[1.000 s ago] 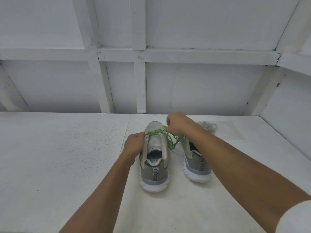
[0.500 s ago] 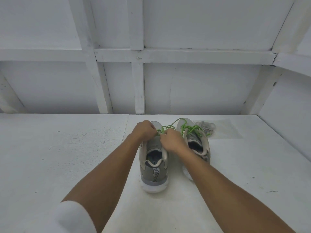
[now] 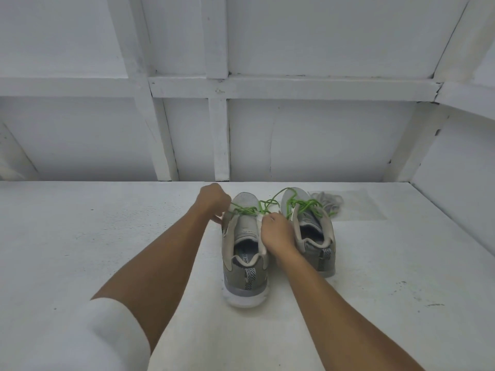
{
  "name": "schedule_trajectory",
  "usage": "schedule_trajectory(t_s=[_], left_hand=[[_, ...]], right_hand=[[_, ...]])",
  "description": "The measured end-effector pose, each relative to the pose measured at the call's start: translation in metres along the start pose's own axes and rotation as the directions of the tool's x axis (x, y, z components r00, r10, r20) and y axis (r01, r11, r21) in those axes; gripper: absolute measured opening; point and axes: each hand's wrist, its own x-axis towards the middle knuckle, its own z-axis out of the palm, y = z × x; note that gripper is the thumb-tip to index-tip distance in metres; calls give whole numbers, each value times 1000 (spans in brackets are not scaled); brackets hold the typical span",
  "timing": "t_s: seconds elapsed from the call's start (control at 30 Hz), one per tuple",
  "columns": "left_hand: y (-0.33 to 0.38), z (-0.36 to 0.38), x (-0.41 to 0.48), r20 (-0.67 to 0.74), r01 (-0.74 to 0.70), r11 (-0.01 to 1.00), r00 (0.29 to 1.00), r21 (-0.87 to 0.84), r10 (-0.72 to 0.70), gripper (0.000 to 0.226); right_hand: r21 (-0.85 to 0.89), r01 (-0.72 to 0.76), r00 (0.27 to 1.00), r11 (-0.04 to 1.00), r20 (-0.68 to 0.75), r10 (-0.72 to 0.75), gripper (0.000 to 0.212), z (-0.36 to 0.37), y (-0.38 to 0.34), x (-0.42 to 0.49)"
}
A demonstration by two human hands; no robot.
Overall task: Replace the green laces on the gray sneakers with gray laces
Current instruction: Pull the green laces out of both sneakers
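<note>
Two gray sneakers stand heels toward me on the white table. The left sneaker is partly unlaced; its green lace crosses the front of the tongue. My left hand grips the lace at the shoe's left side, fingers curled. My right hand rests on the shoe's right edge and pinches the lace there. The right sneaker carries a loose tangle of green lace. A bundle of gray laces lies behind the right sneaker.
A clear plastic bag lies flat to the right of the gray laces. The white table ends at a white framed wall behind the shoes and a side wall on the right.
My left hand has moved out to the left, drawing the green lace across the left sneaker. My right hand shifted from the far side down to the shoe's right edge.
</note>
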Motion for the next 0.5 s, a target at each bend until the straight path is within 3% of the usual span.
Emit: schedule_trajectory(t_s=[0.07,0.17,0.3,0.4,0.5], left_hand=[[-7,-8,2,-66,38,999,997,0,-38,22],[-6,-10,3,-136,-70,983,986,170,94,14],[8,14,0,73,-319,889,947,328,313,35],[13,37,-4,152,-330,756,942,565,298,31],[15,33,-5,107,-326,764,940,558,323,26]], right_hand=[[-1,4,1000,1000,-2,-4,27,0,0,0],[18,2,1000,1000,-16,-2,28,2,2,1],[15,-1,999,1000,-41,1,27,5,3,1],[7,18,999,1000,-49,-18,31,5,5,2],[12,21,999,1000,-49,-20,30,5,6,2]])
